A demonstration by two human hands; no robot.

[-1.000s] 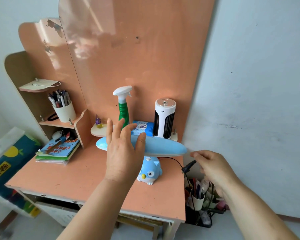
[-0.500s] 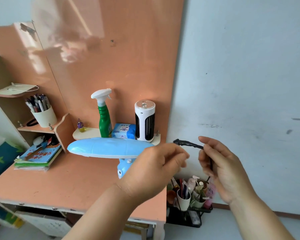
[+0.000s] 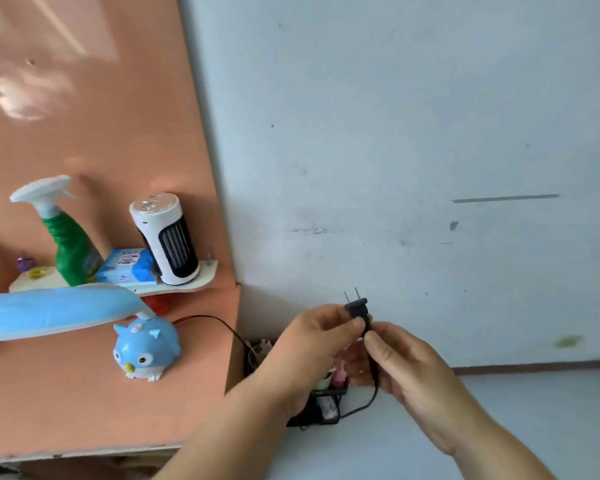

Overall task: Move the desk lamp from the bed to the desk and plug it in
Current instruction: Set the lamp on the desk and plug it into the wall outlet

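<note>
The blue owl-shaped desk lamp stands on the orange desk, its long blue head stretching left. A black cord runs from the lamp over the desk's right edge. To the right of the desk, in front of the wall, my left hand pinches the black two-pin plug with its prongs pointing up. My right hand grips the cord just below the plug. No socket is in view.
A small shelf at the desk's back carries a green spray bottle, a blue wipes pack and a white tower fan. A black rack with small items sits on the floor beside the desk. Pale wall fills the right.
The view has swung right and down. My left hand left the lamp head and joined the right at the plug, which now points prongs up, lower and further from the desk.
</note>
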